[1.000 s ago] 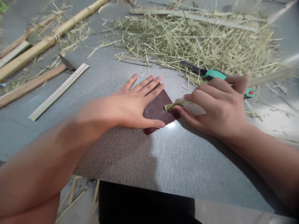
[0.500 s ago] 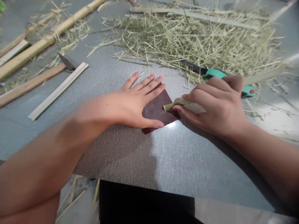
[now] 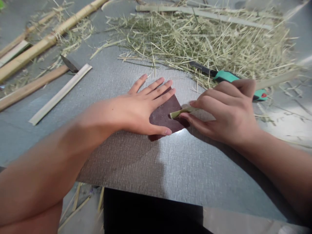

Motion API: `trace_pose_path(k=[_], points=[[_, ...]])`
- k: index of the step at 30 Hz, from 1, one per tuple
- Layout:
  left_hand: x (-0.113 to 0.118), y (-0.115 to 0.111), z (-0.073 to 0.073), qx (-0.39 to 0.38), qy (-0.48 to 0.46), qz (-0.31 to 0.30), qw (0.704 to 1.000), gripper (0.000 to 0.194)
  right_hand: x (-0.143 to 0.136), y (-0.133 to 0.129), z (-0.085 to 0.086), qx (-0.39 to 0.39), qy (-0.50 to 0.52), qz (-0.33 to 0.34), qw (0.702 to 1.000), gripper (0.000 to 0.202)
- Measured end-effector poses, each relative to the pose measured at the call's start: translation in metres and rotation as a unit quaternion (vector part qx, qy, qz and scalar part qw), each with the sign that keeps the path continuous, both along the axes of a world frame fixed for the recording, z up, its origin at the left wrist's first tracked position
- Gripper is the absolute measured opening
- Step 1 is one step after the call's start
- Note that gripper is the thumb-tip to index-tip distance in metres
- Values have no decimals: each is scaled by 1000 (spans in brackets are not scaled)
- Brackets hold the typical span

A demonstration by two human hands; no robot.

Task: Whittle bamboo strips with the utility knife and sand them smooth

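Observation:
A dark brown sheet [image 3: 168,112], which looks like sandpaper, lies on the grey textured table [image 3: 136,162]. My left hand [image 3: 141,110] rests flat across its left part with the fingers spread. From the right, my right hand [image 3: 224,110] pinches a pale green bamboo strip [image 3: 179,112] between thumb and fingers. The strip's tip is over the sheet and seems to touch it; its rear part runs under my right hand and shows beyond it.
Behind my right hand lies a green-handled tool [image 3: 226,76] with a dark blade, beside a heap of shavings [image 3: 207,42]. On the left are a wooden-handled blade [image 3: 36,84], a flat strip [image 3: 60,94] and a long bamboo pole [image 3: 46,42].
My left hand and the brown sheet appear slightly further right. The strip's tip has turned a little and sits slightly lower, still pinched in my right hand.

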State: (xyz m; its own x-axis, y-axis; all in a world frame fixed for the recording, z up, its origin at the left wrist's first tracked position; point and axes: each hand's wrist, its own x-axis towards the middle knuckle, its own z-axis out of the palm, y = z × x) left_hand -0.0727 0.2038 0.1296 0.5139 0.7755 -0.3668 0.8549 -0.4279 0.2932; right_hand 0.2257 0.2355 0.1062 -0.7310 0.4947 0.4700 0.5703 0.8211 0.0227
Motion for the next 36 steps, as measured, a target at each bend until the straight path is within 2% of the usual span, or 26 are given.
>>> trace_pose_path(k=[12,18,22,32,36], points=[[-3,0,-4,4,-20,-2,1000,134,3,-1,1,-17,-31,-19,999,45],[-3,1,-6,6,-22,-2,1000,135,2,1,0,3,-3,-2,1000,44],[-2,1,-3,1,-22,3,1000,136,1,1,-1,-1,6,0,1000,46],[-1,0,0,2,-13,3,1000,136,2,-1,8,-49,-51,-39,997,43],[0,-1,2,1,-9,0,1000,134,1,-2,8,-47,-53,-27,997,40]])
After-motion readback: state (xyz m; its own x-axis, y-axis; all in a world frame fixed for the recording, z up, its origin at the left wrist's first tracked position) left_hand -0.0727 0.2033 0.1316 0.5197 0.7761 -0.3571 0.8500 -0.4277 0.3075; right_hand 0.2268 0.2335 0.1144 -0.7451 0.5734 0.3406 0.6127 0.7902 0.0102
